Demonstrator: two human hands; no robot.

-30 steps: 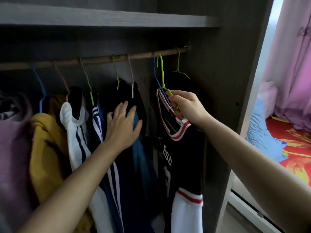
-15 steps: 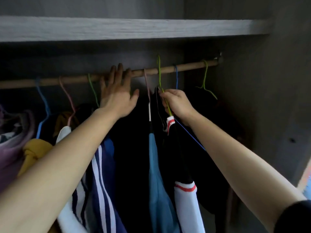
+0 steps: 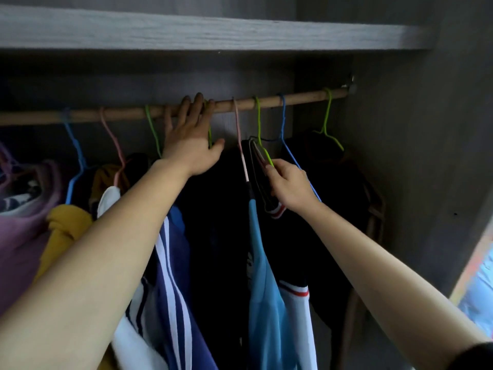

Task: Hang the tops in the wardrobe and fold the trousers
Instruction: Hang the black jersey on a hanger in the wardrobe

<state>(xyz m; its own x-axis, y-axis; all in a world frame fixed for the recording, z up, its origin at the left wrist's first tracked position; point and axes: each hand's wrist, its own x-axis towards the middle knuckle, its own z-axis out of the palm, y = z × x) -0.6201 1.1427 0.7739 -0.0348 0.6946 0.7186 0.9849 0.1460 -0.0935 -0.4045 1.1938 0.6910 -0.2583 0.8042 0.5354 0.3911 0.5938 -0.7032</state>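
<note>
Hook seating looks like the step in hand: the lime-green hanger sits over the wooden rail between a pink hanger and a blue hanger. The black jersey hangs from it edge-on inside the wardrobe, just beside a light blue top. The right hand pinches the hanger's sloping shoulder together with the red-and-white collar trim. The left hand is flat, its straight fingers pressed on the rail, holding a green-hooked dark garment off to the left.

To do this well, I would check that the hook is fully over the rail before letting go, and keep the gap open with the left hand until the jersey drops straight. Then smooth the collar so it does not slip off the thin wire. A snag on the blue hanger's arm seems the main risk.

Half a second ago the hook rose above the rail; now it rests on it, and the right hand sits lower. A second ago the left hand was down among the clothes, and the jersey was off the rail, showing its front
</note>
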